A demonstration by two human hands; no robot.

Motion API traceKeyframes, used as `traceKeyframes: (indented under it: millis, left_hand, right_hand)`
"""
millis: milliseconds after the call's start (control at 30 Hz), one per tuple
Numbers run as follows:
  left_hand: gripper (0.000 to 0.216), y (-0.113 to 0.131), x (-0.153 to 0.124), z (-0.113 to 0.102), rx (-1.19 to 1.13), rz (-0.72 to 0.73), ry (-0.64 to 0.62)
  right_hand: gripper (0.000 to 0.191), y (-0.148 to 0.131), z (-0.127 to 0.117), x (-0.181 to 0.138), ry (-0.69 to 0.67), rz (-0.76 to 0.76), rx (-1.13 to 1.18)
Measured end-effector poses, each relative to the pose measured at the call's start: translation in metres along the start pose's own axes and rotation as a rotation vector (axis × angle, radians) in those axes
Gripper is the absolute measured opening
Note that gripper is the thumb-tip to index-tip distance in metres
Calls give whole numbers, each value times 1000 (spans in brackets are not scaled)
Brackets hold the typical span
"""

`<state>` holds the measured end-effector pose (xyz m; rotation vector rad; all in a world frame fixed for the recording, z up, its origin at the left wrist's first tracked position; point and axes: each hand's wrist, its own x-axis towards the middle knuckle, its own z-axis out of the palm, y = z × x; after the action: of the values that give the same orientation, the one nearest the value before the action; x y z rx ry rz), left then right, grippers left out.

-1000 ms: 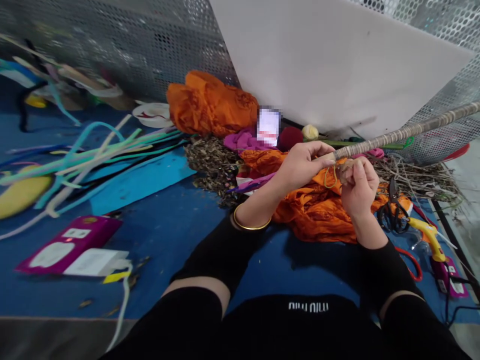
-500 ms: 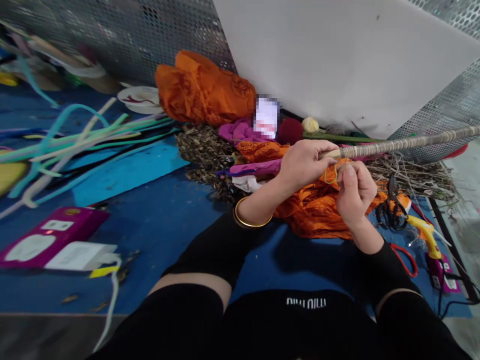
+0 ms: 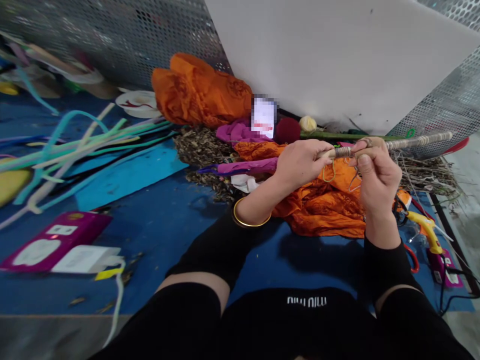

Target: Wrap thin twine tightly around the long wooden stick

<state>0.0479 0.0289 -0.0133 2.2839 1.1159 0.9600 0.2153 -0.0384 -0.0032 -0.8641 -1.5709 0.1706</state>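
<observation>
In both hands I have a long stick [image 3: 420, 142] wound with light and brown cord, tilted slightly upward to the right. My left hand [image 3: 304, 162] is closed round its pale bare part. Further right, my right hand [image 3: 378, 172] is closed on the wound part with thumb and fingers. Between the hands hangs a loop of yellow-green thread [image 3: 330, 173]. Magenta cloth with a purple tip [image 3: 247, 166] extends leftward from behind my left hand. Beneath lies a crumpled orange cloth [image 3: 322, 210]. Black shears are mostly hidden behind my right wrist.
To the right lie a yellow glue gun [image 3: 425, 227], a red-handled tool [image 3: 412, 257] and a purple power strip [image 3: 444, 270]. Dry stems are heaped behind it. A lit phone [image 3: 263, 117] leans at the back. Foam strips [image 3: 75, 145] and another power strip [image 3: 56, 242] lie left.
My right hand has gone from below the stick, near the thread loop, up and right onto the wound part. The stick's far end has dropped and now shows in view.
</observation>
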Motion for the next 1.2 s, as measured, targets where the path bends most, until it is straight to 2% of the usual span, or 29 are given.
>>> traceKeyframes:
  millis: [233, 467, 600, 767, 900, 1200]
  left_hand:
    - [32, 5, -3, 1, 79, 26, -51]
    - [30, 4, -5, 4, 202, 75, -80]
    - [32, 8, -7, 5, 249, 100, -97]
    - [34, 11, -8, 5, 329, 145, -133]
    - [35, 11, -9, 7, 386, 185, -98]
    - [37, 14, -11, 9, 502, 285, -71]
  right_hand:
    - [30, 17, -2, 2, -50, 46, 71]
    - [28, 23, -6, 4, -135, -68, -7]
    - [30, 26, -5, 4, -127, 5, 24]
    - [36, 29, -5, 5, -106, 70, -99]
    - [41, 28, -6, 5, -131, 116, -131]
    - [44, 27, -10, 8, -171, 107, -130]
